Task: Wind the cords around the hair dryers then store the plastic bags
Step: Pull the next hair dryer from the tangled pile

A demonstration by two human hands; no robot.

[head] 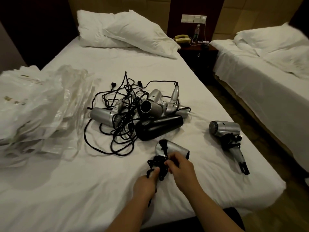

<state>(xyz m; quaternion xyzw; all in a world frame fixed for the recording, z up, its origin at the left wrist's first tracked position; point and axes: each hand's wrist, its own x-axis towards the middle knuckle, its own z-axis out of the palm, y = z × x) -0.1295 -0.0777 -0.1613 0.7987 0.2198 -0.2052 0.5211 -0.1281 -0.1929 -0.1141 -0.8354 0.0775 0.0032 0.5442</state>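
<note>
Left hand (147, 180): gripping handle of small silver plastic hair dryer (173, 149), near bed edge. Right hand (179, 166): pinching black braided cord (159, 162) wound round same handle. Beyond grip: tangled heap of silver and black hair dryers (142, 111) with loose cords. Right of grip: silver dryer with cord already wound (229, 138). Far left of grip: stack of clear plastic bags (41, 106). All on white bed sheet (83, 190).

Hotel twin room: two white beds (150, 72), nightstand phone (182, 38), wall switches (194, 18).
</note>
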